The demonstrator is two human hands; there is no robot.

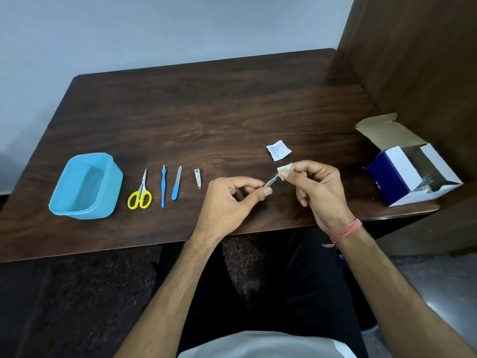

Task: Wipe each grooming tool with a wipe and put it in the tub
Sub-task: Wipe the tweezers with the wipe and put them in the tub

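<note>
Nearest the camera, both forearms are reaching out over the near edge of the dark wooden table [232, 104], a band of red thread [347, 229] circling the right wrist. The left hand [229, 200] is pinching one end of a slim metal tool [271, 180], apparently tweezers, between thumb and curled fingers. The right hand [316, 187] is gripping a small white wipe [283, 171] folded around the tool's other end, its fingers curled.

To the left, four tools are lying in a row on the table: a nail clipper [197, 178], a blue-handled nail file [176, 186], a thin blue cuticle tool [163, 186] and yellow-handled scissors [140, 193]. Left of the scissors, the light blue tub [64, 202] is standing open.

Just beyond the hands, a torn white sachet [278, 150] is resting flat. At the right edge, an open blue-and-white box [392, 174] is sitting near a wooden panel [413, 60].
</note>
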